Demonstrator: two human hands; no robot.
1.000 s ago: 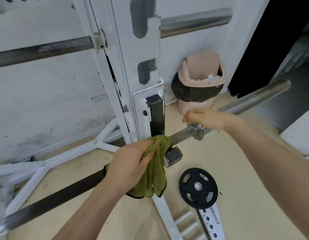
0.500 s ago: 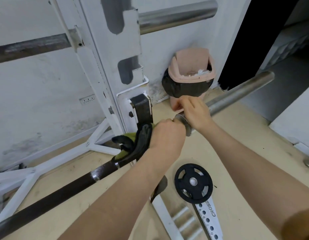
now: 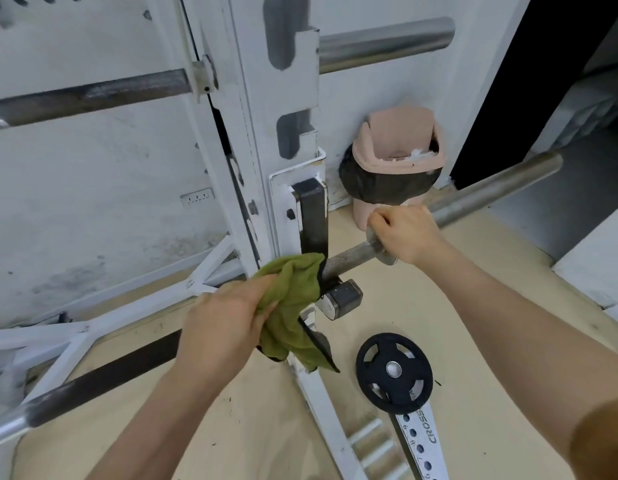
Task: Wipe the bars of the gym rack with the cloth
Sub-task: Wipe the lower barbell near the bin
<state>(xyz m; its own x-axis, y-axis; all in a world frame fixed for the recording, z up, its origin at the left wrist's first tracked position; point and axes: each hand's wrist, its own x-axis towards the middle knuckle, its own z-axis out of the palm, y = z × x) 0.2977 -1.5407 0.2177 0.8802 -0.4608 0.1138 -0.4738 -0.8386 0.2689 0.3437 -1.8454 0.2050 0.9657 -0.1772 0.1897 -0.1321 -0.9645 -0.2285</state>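
A long barbell (image 3: 106, 372) runs from the lower left up to the right, resting low on the white gym rack's upright (image 3: 262, 140). My left hand (image 3: 228, 317) grips a green cloth (image 3: 293, 306) wrapped round the bar just left of the black hook. My right hand (image 3: 406, 233) holds the bar at its collar, where the thick steel sleeve (image 3: 494, 192) begins. A second bar (image 3: 89, 95) lies higher on the rack, with its sleeve (image 3: 387, 46) sticking out to the right.
A pink bin (image 3: 397, 161) with a black liner stands against the wall behind the bar. A black weight plate (image 3: 394, 372) lies on the tan floor beside a white perforated rail (image 3: 418, 445). White base struts (image 3: 103, 323) spread to the left.
My left hand slid the cloth right along the bar up to the collar, then back left to the hook. My right hand stayed on the collar.
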